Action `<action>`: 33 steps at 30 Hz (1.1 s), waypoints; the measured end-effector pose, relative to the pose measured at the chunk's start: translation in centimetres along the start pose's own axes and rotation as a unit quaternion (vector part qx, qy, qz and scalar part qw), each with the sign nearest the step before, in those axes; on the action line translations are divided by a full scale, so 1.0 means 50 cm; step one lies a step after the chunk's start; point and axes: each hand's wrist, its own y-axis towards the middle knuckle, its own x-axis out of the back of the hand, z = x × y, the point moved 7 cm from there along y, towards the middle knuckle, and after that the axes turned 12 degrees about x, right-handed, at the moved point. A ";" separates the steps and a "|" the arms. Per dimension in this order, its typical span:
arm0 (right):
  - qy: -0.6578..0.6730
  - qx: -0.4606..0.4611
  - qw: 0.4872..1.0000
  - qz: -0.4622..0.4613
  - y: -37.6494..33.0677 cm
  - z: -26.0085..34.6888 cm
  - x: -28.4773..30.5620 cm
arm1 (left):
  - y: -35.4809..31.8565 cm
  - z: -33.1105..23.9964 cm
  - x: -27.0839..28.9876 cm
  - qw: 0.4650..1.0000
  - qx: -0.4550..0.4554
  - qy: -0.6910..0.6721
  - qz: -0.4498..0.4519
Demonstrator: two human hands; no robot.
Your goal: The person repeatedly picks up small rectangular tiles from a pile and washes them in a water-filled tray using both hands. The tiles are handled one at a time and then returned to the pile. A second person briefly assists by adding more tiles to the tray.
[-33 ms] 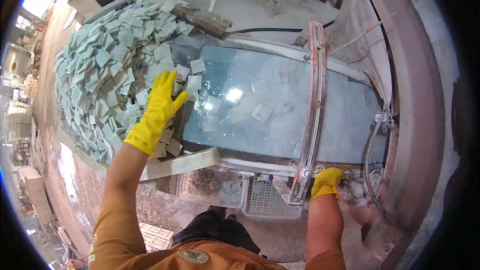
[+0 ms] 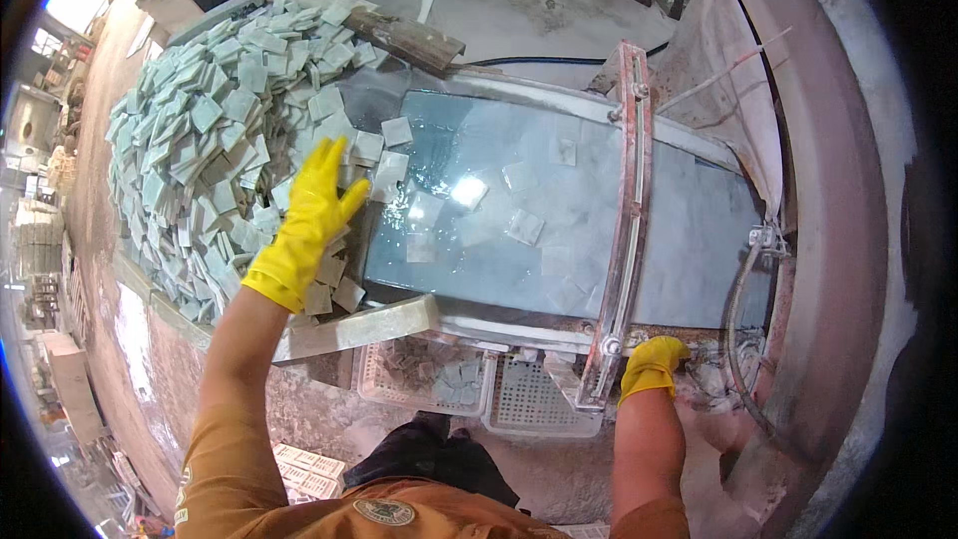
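My left hand (image 2: 321, 190), in a yellow rubber glove, is open over the right edge of a heap of pale green square tiles (image 2: 220, 110). Its fingers are stretched and the thumb stands apart. Beside it, a few tiles (image 2: 389, 178) lie where the heap meets a wet blue-grey conveyor belt (image 2: 479, 269). More square tiles (image 2: 524, 227) lie scattered flat on the belt. My right hand (image 2: 654, 364), gloved in yellow too, rests at the near edge of the machine with its fingers curled over. What those fingers grip is hidden.
A rusty red crossbar (image 2: 627, 210) spans the belt. Below its near side hang two plastic baskets (image 2: 544, 404), the left one holding tile pieces. A stone bar (image 2: 364, 327) edges the heap. At right, a hose (image 2: 736, 329) runs beside a large curved pinkish wall (image 2: 838, 240).
My left hand has shifted slightly left and toward me. Tiles near its fingertips have slid a little onto the belt's edge and rightward. My right hand stays where it was.
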 end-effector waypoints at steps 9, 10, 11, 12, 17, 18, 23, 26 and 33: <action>-0.068 0.014 0.998 0.004 0.045 0.034 -0.019 | 0.061 0.049 -0.095 0.986 0.032 0.140 -0.089; -0.068 -0.007 0.998 0.002 0.032 0.034 -0.009 | 0.059 0.038 -0.088 0.995 0.027 0.050 -0.082; -0.075 0.001 0.997 -0.010 0.021 0.039 0.006 | 0.060 0.032 -0.076 0.996 0.021 -0.039 -0.075; -0.082 0.009 0.996 -0.018 -0.009 0.042 0.020 | 0.052 0.010 -0.057 0.990 0.015 -0.127 -0.063; -0.054 0.035 0.998 0.018 0.037 -0.006 -0.047 | -0.031 -0.229 -0.039 0.972 -0.226 0.034 0.058; -0.045 0.033 0.998 0.022 0.040 0.003 -0.036 | -0.035 -0.222 -0.048 0.975 -0.209 0.044 0.070; -0.005 0.026 0.997 0.072 -0.071 0.062 0.050 | -0.036 -0.190 -0.067 0.965 -0.248 0.057 0.063; 0.020 -0.039 0.999 0.012 0.013 -0.017 -0.003 | -0.008 -0.176 -0.056 0.968 -0.246 0.026 0.038; -0.026 0.003 0.999 -0.022 0.023 0.022 -0.005 | -0.057 -0.137 -0.033 0.952 -0.291 0.089 -0.022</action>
